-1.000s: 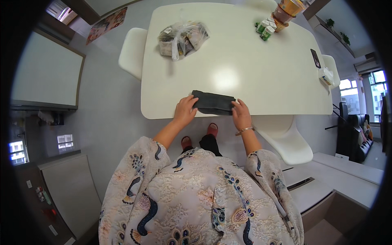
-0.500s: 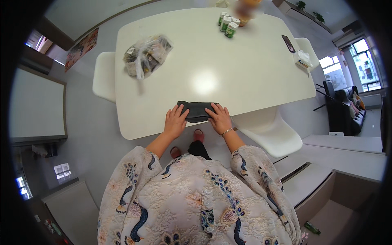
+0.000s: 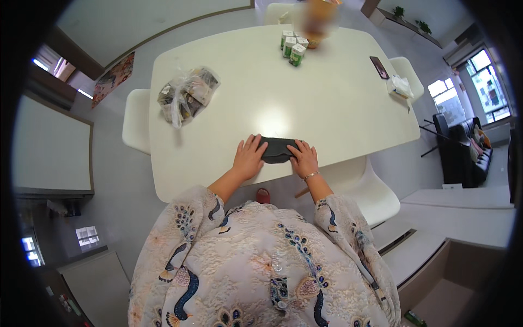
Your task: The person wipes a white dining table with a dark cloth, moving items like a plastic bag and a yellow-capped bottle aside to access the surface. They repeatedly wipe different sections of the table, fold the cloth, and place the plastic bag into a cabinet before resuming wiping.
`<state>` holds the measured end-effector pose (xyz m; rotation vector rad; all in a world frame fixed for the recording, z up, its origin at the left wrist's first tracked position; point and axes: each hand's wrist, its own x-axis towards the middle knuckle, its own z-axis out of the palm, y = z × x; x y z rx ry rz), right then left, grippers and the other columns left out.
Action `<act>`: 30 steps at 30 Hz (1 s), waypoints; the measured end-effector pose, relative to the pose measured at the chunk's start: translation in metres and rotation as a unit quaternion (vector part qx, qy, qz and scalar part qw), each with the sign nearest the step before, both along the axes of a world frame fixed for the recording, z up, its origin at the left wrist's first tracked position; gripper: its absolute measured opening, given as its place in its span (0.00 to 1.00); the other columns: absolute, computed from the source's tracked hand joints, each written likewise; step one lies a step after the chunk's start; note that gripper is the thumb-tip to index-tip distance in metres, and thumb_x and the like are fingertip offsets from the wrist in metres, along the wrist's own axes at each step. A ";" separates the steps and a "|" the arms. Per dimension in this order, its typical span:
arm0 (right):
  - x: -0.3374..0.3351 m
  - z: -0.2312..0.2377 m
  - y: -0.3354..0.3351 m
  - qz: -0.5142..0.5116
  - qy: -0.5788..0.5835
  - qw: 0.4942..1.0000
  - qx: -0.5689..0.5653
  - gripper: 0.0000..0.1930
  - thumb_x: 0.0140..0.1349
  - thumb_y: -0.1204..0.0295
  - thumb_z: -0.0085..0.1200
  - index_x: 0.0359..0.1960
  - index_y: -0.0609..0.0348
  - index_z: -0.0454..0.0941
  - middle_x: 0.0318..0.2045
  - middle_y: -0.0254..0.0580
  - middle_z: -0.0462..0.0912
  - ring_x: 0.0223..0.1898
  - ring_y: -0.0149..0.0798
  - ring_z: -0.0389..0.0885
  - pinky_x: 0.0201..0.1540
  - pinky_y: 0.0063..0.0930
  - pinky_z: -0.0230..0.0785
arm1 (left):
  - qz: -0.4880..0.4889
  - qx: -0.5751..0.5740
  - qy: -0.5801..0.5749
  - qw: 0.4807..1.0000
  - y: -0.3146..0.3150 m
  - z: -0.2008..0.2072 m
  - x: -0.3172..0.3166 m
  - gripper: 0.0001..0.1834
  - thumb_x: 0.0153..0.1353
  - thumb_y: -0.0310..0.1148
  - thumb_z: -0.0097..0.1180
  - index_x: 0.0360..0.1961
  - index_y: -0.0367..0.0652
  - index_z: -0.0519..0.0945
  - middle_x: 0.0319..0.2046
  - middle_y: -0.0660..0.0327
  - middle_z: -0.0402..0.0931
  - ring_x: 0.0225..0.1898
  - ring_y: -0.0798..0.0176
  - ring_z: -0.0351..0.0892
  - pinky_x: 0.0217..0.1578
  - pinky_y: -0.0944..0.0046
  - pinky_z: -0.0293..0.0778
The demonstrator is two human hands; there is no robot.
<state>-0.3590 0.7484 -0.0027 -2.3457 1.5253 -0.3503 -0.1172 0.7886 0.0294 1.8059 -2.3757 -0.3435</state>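
Observation:
A folded dark grey or black cloth (image 3: 277, 150) lies flat near the front edge of the white table. At its left end is my left hand (image 3: 249, 159), palm down with fingers spread and the thumb side over the cloth. The opposite end lies under my right hand (image 3: 306, 160), whose fingers are likewise apart and resting on top; a bracelet circles that wrist. Both hands touch the cloth, and neither appears closed round it. What lies beneath the palms is hidden.
The white table (image 3: 229, 117) bears a tied clear plastic bag (image 3: 188, 95), several green-and-white containers (image 3: 297, 55), a blurred orange-brown object (image 3: 318, 19), a phone (image 3: 379, 67) and a tissue pack (image 3: 400, 87). White chairs (image 3: 373, 193) stand around it.
My hands and the cloth have shifted right and farther in from the table's front edge. The cloth shows less of its width. The view has tilted slightly.

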 end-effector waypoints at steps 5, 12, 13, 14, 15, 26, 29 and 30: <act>-0.009 0.004 0.009 0.031 0.025 0.999 -0.007 0.27 0.57 0.66 0.57 0.60 0.34 0.70 0.66 0.36 0.63 0.67 0.45 0.59 0.66 0.60 0.48 | -0.047 0.048 -0.002 0.998 0.004 0.000 -0.003 0.34 0.56 0.39 0.59 0.66 0.50 0.65 0.69 0.54 0.55 0.71 0.48 0.50 0.66 0.40 0.49; -0.028 0.002 0.027 0.005 0.033 0.999 -0.005 0.27 0.58 0.64 0.57 0.62 0.35 0.69 0.67 0.37 0.62 0.68 0.48 0.58 0.66 0.61 0.46 | -0.091 0.062 -0.004 0.994 0.015 0.000 -0.020 0.36 0.56 0.41 0.58 0.66 0.47 0.63 0.70 0.54 0.54 0.72 0.51 0.48 0.66 0.39 0.49; -0.026 0.002 0.026 -0.001 0.036 0.999 0.003 0.27 0.58 0.63 0.57 0.62 0.35 0.69 0.67 0.38 0.61 0.68 0.48 0.57 0.67 0.60 0.46 | -0.088 0.071 -0.010 0.994 0.014 0.002 -0.022 0.36 0.56 0.41 0.58 0.67 0.48 0.63 0.70 0.55 0.53 0.72 0.51 0.47 0.66 0.39 0.48; -0.025 0.002 0.022 -0.002 0.032 0.999 0.000 0.27 0.58 0.63 0.57 0.62 0.35 0.68 0.67 0.38 0.61 0.68 0.48 0.57 0.67 0.60 0.45 | -0.085 0.068 -0.011 0.994 0.011 0.001 -0.022 0.36 0.57 0.41 0.58 0.67 0.48 0.63 0.70 0.55 0.53 0.72 0.52 0.47 0.66 0.39 0.48; -0.023 0.000 0.016 -0.002 0.029 1.000 -0.003 0.27 0.59 0.63 0.56 0.62 0.35 0.68 0.67 0.38 0.61 0.68 0.48 0.57 0.67 0.60 0.45 | -0.082 0.064 -0.012 0.995 0.006 -0.002 -0.020 0.36 0.57 0.41 0.58 0.67 0.48 0.62 0.70 0.56 0.53 0.72 0.53 0.47 0.66 0.38 0.48; 0.050 -0.006 -0.047 0.017 0.048 0.998 0.021 0.29 0.59 0.66 0.57 0.64 0.35 0.67 0.68 0.39 0.60 0.69 0.47 0.54 0.67 0.61 0.45 | 0.048 0.094 0.009 0.994 -0.021 -0.002 0.027 0.34 0.60 0.41 0.55 0.67 0.48 0.62 0.71 0.59 0.52 0.73 0.56 0.46 0.68 0.41 0.42; 0.057 -0.005 -0.020 0.068 0.058 0.996 0.026 0.30 0.59 0.66 0.56 0.65 0.35 0.64 0.70 0.40 0.58 0.70 0.48 0.54 0.67 0.62 0.44 | 0.067 0.093 0.018 0.993 0.007 -0.003 0.040 0.33 0.60 0.41 0.55 0.66 0.47 0.63 0.71 0.58 0.53 0.73 0.55 0.46 0.68 0.39 0.42; 0.058 -0.005 -0.011 0.083 0.061 0.994 0.023 0.30 0.59 0.66 0.56 0.65 0.35 0.65 0.70 0.39 0.57 0.70 0.48 0.54 0.67 0.63 0.43 | 0.071 0.096 0.021 0.993 0.018 -0.003 0.044 0.33 0.60 0.40 0.55 0.66 0.47 0.64 0.70 0.58 0.53 0.73 0.55 0.46 0.68 0.39 0.42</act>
